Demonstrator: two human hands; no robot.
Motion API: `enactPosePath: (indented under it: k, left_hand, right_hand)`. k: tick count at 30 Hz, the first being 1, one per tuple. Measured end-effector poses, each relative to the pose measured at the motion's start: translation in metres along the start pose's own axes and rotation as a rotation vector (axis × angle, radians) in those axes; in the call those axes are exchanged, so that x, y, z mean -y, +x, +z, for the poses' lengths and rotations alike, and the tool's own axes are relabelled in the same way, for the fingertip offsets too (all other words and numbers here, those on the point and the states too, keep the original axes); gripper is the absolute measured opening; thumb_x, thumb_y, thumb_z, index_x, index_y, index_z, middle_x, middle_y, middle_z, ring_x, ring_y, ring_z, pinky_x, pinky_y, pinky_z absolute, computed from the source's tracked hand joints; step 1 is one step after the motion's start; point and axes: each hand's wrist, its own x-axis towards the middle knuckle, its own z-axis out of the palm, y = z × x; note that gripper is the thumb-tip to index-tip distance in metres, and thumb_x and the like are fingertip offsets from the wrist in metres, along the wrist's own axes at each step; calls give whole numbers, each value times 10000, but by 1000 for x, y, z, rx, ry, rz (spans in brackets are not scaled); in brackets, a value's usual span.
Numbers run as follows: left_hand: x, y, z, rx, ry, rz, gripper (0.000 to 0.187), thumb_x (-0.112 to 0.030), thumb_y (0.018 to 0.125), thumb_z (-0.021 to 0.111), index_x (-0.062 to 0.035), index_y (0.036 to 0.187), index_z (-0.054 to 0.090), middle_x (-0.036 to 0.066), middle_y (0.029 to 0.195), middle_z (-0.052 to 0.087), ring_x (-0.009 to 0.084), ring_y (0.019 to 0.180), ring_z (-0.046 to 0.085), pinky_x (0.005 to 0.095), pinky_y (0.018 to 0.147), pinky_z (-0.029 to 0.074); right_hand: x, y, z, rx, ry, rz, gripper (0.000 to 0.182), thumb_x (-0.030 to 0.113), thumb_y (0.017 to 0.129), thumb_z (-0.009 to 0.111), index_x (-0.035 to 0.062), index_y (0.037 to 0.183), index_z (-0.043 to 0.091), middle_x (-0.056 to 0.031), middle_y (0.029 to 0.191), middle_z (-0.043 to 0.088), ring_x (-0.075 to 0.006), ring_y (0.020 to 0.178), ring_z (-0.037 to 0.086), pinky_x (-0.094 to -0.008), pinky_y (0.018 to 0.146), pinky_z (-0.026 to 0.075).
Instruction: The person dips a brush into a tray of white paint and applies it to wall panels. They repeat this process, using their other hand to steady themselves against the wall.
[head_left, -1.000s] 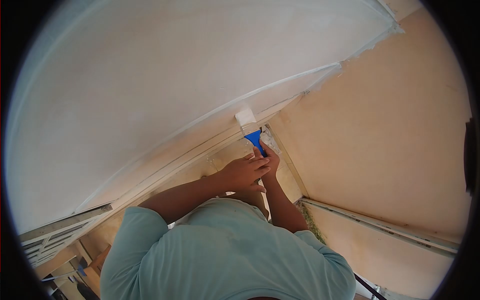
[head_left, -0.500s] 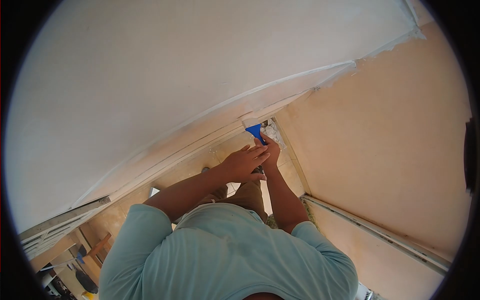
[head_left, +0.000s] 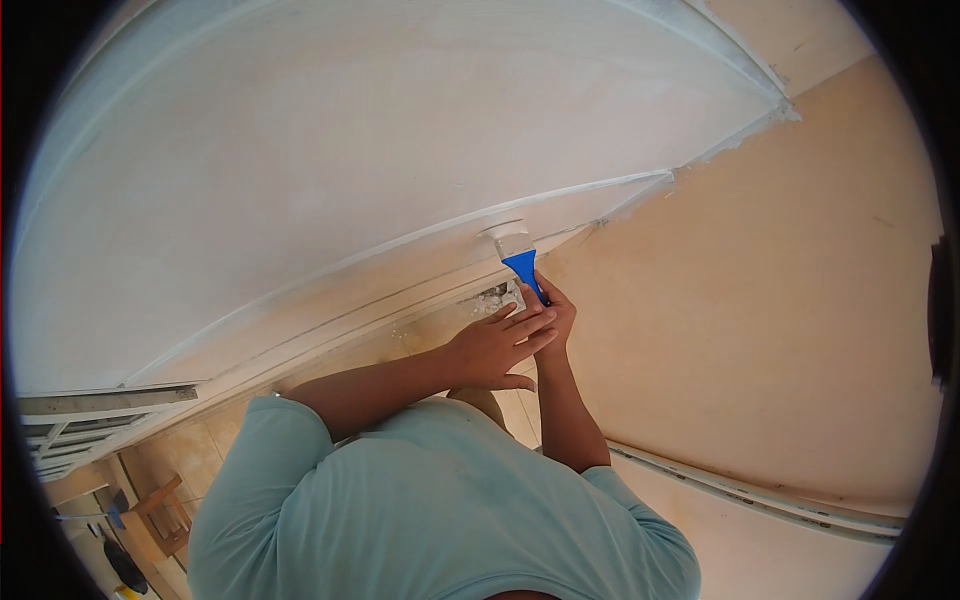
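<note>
A putty knife [head_left: 521, 265] with a blue handle and a wide blade touches the pale wall [head_left: 330, 150], where a whitish patch shows around the blade. My right hand [head_left: 558, 318] is wrapped round the lower end of the handle. Beside it, my left hand [head_left: 495, 348] has its fingers spread, and their tips meet the right hand and the handle's end. Whether the left fingers bear on the handle is hard to tell.
An orange-beige wall [head_left: 760, 300] rises on the right, with a long rail [head_left: 760, 492] along its lower part. White debris [head_left: 512, 298] lies on the floor behind the hands. A louvred frame [head_left: 90, 425] and a wooden object [head_left: 160, 515] are at the lower left.
The view has shifted. The blade now sits higher on the pale wall, above the ledge lines, and both hands have moved with it. More of the blade and a whitish patch show.
</note>
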Motion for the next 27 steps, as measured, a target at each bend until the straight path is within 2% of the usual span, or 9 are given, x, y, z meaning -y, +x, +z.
enactPosePath:
  k: [5,8,10,11,13,19,22,24,27]
  left_hand:
    - [-7,-4,-10,-22,68,38,837,-643,871,546,-78,1470,399,111,1604,218,281,1478,228,505,1192,200]
    - [-6,-8,-11,-28,77,54,808,-637,875,544,-94,1461,420,100,1601,238,263,1481,224,518,1190,187]
    - [-2,-12,-5,-57,86,138,785,-630,877,545,-113,1457,431,87,1597,259,248,1480,228,520,1189,187]
    - [-1,-12,-3,-69,91,117,785,-630,877,545,-113,1457,431,87,1597,259,248,1480,228,520,1189,187]
    - [-1,-12,3,-66,123,118,757,-627,884,539,-125,1444,451,78,1586,286,233,1475,237,515,1192,182]
    - [10,-3,20,48,47,-72,714,-616,903,527,-111,1407,491,85,1555,326,243,1455,281,508,1192,215]
    - [21,3,34,98,-26,-162,709,-611,907,529,-106,1404,492,93,1547,338,252,1439,312,505,1188,236]
    - [29,6,48,115,-34,-185,710,-610,908,529,-106,1406,489,97,1544,342,252,1433,324,507,1185,240]
    - [37,6,69,134,-43,-229,714,-607,911,530,-101,1413,480,102,1540,351,252,1422,342,511,1179,250]
  right_hand:
    - [12,-11,0,-30,28,4,361,132,844,770,-26,1158,693,56,719,576,-32,615,449,-196,535,386]
    - [9,-19,1,-19,59,-10,344,93,864,745,-36,1176,680,28,789,625,-42,670,498,-193,591,426]
    - [11,-23,8,-54,234,-92,331,46,892,708,-45,1206,656,-20,910,669,-63,781,561,-202,700,471]
    - [9,-22,9,-29,233,-94,331,46,892,708,-45,1206,656,-20,910,669,-63,781,561,-202,700,471]
    - [-2,-22,8,-29,218,-183,334,11,907,683,-50,1231,634,-63,1031,677,-84,883,593,-225,795,488]
    - [-54,-2,14,53,277,-164,341,26,907,693,14,1245,653,-20,971,652,-73,818,577,-226,713,480]
    - [-76,5,14,74,174,-75,343,94,896,726,13,1224,666,-23,916,659,-62,771,566,-218,667,473]
    - [-97,11,12,88,10,-99,368,159,872,756,12,1201,678,-60,849,675,-80,703,567,-236,632,475]
    - [-122,14,9,199,-160,-28,394,195,904,734,7,1241,654,-47,924,715,-57,743,571,-232,652,484]
